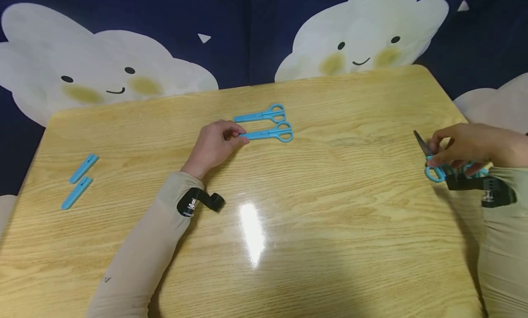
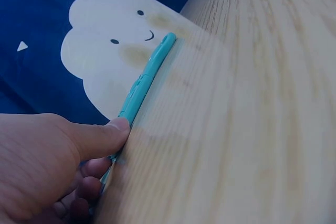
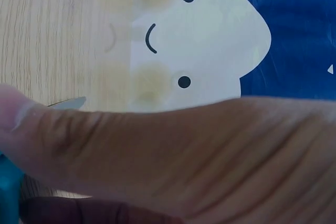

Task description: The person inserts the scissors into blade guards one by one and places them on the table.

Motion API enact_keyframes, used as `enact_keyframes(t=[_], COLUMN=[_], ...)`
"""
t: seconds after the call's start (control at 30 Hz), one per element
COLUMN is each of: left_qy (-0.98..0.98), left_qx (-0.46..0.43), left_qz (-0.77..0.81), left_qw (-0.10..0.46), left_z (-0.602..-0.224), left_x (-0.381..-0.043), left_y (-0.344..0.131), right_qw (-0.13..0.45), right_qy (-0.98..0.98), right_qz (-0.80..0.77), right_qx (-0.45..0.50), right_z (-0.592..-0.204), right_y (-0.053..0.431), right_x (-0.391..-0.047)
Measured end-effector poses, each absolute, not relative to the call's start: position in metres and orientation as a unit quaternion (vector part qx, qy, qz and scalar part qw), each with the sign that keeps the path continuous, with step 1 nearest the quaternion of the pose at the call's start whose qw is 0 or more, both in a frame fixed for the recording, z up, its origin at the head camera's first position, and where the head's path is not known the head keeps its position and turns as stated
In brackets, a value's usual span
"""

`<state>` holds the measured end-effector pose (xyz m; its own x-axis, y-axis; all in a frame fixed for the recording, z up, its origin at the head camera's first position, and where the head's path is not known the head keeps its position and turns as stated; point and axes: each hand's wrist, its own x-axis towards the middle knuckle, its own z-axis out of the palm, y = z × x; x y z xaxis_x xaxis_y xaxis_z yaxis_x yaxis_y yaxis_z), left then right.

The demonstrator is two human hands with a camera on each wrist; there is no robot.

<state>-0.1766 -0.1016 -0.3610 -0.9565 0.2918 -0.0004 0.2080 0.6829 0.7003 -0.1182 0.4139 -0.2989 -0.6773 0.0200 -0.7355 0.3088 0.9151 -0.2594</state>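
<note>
My left hand (image 1: 214, 146) pinches the sheathed blade end of a pair of blue scissors (image 1: 264, 134) lying on the table. Its thumb (image 2: 116, 127) presses on the blue cover in the left wrist view. Just behind lies a second pair of sheathed scissors (image 1: 255, 117), parallel to the first. At the right side, my right hand (image 1: 466, 146) holds bare-bladed scissors (image 1: 438, 171) by the handle end, the blades pointing away and to the left. More blue loops (image 1: 480, 172) show under that hand, partly hidden. The right wrist view catches a blade tip (image 3: 71, 103) beyond the thumb.
Two loose blue scissor sheaths (image 1: 84, 168) lie side by side at the left of the wooden table (image 1: 313, 235). A dark blue curtain (image 1: 247, 34) with cloud faces hangs along the table's back edge.
</note>
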Motion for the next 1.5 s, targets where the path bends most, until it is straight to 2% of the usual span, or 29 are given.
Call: enact_keyframes(t=[0.5, 0.97, 1.23, 1.5], left_qy=[0.916, 0.917, 0.917, 0.917], left_qx=[0.133, 0.133, 0.135, 0.133], left_qz=[0.374, 0.372, 0.372, 0.372], left_qw=[0.051, 0.051, 0.048, 0.051], left_z=[-0.362, -0.362, -0.363, -0.363], left_x=[-0.177, -0.177, -0.178, -0.177], left_y=[-0.101, -0.1, -0.1, -0.1], right_qw=[0.415, 0.397, 0.333, 0.25], right_qy=[0.888, 0.894, 0.923, 0.96], right_qz=[-0.178, -0.197, -0.194, -0.122], right_qx=[0.088, 0.064, 0.01, -0.026], right_z=[-0.297, -0.305, -0.31, -0.311], right_y=[0.411, 0.407, 0.402, 0.395], right_x=[-0.115, -0.119, -0.122, -0.125])
